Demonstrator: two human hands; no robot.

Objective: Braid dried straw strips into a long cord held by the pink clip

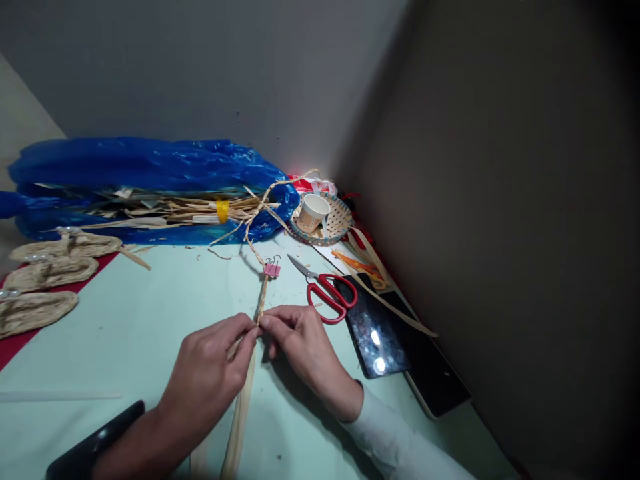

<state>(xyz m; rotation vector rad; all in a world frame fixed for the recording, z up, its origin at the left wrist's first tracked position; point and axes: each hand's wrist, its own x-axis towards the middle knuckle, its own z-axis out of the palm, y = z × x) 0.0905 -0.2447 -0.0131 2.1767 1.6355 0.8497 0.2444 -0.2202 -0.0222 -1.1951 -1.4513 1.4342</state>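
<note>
Head view looks down on a pale green table (150, 313) pushed into a grey corner. Both of my hands meet at its middle over a braid (261, 301) of flat straw strips. My left hand (207, 377) is pinched shut on the strips, thumb and fingers pressed together just where the woven part ends, so that the plait cannot slacken. My right hand (300, 347) closes on the same spot from the other side, its fingertips touching those of the left. The braid runs away from my grip toward the wall, and a pink clip (272, 269) bites its far end, I judge to stop that end from unravelling. The loose strips (240, 413) trail back from the pinch toward me, passing under my left hand and off the near edge.

Red scissors (327, 293) lie just right of the braid, blades toward the wall, near my right hand. Beside them rests a dark phone (375, 330). A blue bag (135, 173) of straw lies along the wall, with a paper cup (313, 212) in a small basket (340, 220) at the corner. Woven soles (45, 273) sit at the left edge.
</note>
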